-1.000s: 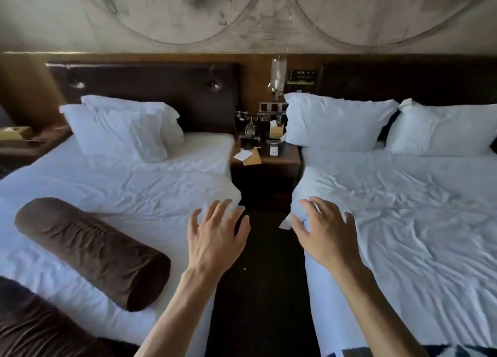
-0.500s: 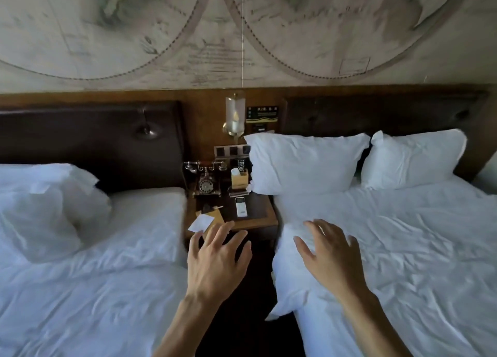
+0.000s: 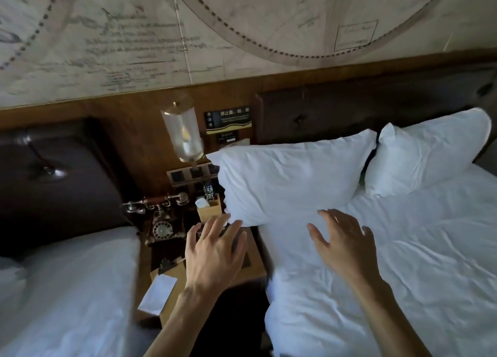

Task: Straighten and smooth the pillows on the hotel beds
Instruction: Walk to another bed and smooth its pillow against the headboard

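Both grips slack, left hand (image 3: 215, 251) and right hand (image 3: 343, 245) beside pillow (image 3: 290, 179) (perhaps touching).

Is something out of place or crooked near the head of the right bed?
Yes. The near pillow overhangs the bed's left edge, its corner above the nightstand in front of the wall switches. The sheet is creased.

Nightstand (image 3: 255, 265) sits between the two beds. At two o'clock, near pillow (image 3: 290, 181) leans on the headboard (image 3: 349, 111), second pillow (image 3: 427, 157) right of it, seemingly touching. Telephone (image 3: 161, 222) at eleven o'clock, card (image 3: 157, 294) before it.
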`<state>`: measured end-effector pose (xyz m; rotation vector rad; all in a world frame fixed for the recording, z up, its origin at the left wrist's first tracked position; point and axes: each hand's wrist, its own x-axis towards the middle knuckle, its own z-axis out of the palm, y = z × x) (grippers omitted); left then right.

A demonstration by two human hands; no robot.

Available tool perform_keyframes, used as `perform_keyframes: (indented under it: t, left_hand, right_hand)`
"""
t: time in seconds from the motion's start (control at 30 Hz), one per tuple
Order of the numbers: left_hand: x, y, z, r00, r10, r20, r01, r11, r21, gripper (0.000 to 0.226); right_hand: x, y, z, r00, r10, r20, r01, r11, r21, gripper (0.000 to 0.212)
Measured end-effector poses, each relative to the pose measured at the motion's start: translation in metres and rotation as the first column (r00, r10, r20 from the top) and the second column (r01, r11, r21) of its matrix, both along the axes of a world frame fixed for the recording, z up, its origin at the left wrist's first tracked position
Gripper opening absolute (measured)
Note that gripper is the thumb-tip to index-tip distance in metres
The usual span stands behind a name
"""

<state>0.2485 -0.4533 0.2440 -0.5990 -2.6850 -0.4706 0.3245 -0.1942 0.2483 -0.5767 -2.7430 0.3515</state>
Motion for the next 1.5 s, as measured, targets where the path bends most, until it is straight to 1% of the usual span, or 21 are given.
perform_keyframes:
  t: [0.1,0.23,0.3,0.4,0.47,0.57,0.63,0.7,0.8,0.93,1.03,1.13,1.27,1.33,1.4,1.5]
  left_hand:
    - [-0.066,0.046,-0.011,0.998,-0.004,0.057,0.005,1.0,-0.02,0.031]
    - [-0.148,0.103,-0.013,0.995,-0.03,0.093,0.034,0.999,-0.036,0.029]
    - [-0.187,0.129,-0.019,0.994,-0.036,0.099,0.04,0.998,-0.04,0.031]
    - [-0.248,0.176,-0.032,0.992,-0.066,0.105,0.071,0.997,-0.042,0.036]
    - [-0.288,0.211,-0.044,0.991,-0.092,0.099,0.097,0.994,-0.041,0.038]
    - [-0.345,0.259,-0.064,0.992,-0.092,0.088,0.094,0.995,-0.023,0.039]
    - [-0.38,0.281,-0.082,0.992,-0.086,0.095,0.09,0.995,-0.038,0.041]
    - [-0.405,0.291,-0.102,0.991,-0.071,0.111,0.079,0.994,-0.075,0.042]
    - [-0.424,0.291,-0.134,0.996,-0.037,0.087,0.048,0.99,-0.129,0.042]
    - [-0.429,0.287,-0.154,1.0,-0.007,0.024,0.012,0.981,-0.193,0.044]
    - [-0.434,0.279,-0.156,0.999,0.029,0.025,-0.022,0.969,-0.245,0.047]
    - [-0.438,0.266,-0.158,0.993,0.101,0.054,-0.084,0.963,-0.257,0.054]
    - [-0.443,0.27,-0.16,0.988,0.143,0.065,-0.118,0.951,-0.287,0.054]
    - [-0.444,0.276,-0.162,0.989,0.136,0.062,-0.113,0.95,-0.291,0.051]
    - [-0.443,0.281,-0.163,0.99,0.127,0.059,-0.104,0.949,-0.296,0.05]
    - [-0.439,0.283,-0.163,0.994,0.108,0.02,-0.097,0.944,-0.316,0.052]
  right_hand:
    - [-0.061,0.053,-0.013,1.0,0.016,-0.001,-0.016,1.0,-0.015,0.056]
    - [-0.138,0.113,-0.022,0.997,0.038,0.06,-0.035,0.998,-0.048,0.048]
    - [-0.176,0.139,-0.028,0.996,0.07,0.057,-0.068,0.997,-0.042,0.05]
    - [-0.24,0.174,-0.043,0.993,0.107,0.051,-0.104,0.992,-0.066,0.042]
    - [-0.283,0.194,-0.057,0.99,0.136,0.039,-0.131,0.986,-0.099,0.044]
    - [-0.346,0.227,-0.084,0.983,0.186,0.008,-0.183,0.974,-0.137,0.049]
    - [-0.385,0.254,-0.105,0.976,0.218,-0.021,-0.219,0.966,-0.135,0.047]
    - [-0.417,0.282,-0.126,0.967,0.253,-0.029,-0.254,0.962,-0.1,0.046]
    - [-0.45,0.314,-0.156,0.957,0.289,0.037,-0.288,0.957,-0.036,0.051]
    - [-0.466,0.344,-0.187,0.971,0.238,0.005,-0.238,0.971,0.024,0.058]
    - [-0.467,0.371,-0.198,0.976,0.216,-0.035,-0.213,0.974,0.075,0.066]
    - [-0.471,0.404,-0.202,0.981,0.189,-0.048,-0.18,0.973,0.144,0.072]
    - [-0.474,0.442,-0.204,0.991,0.135,0.002,-0.132,0.966,0.221,0.083]
    - [-0.474,0.448,-0.207,0.992,0.121,0.035,-0.125,0.962,0.243,0.083]
    - [-0.473,0.448,-0.212,0.991,0.12,0.067,-0.133,0.959,0.25,0.078]
    - [-0.469,0.443,-0.216,0.992,0.121,0.046,-0.129,0.965,0.227,0.072]
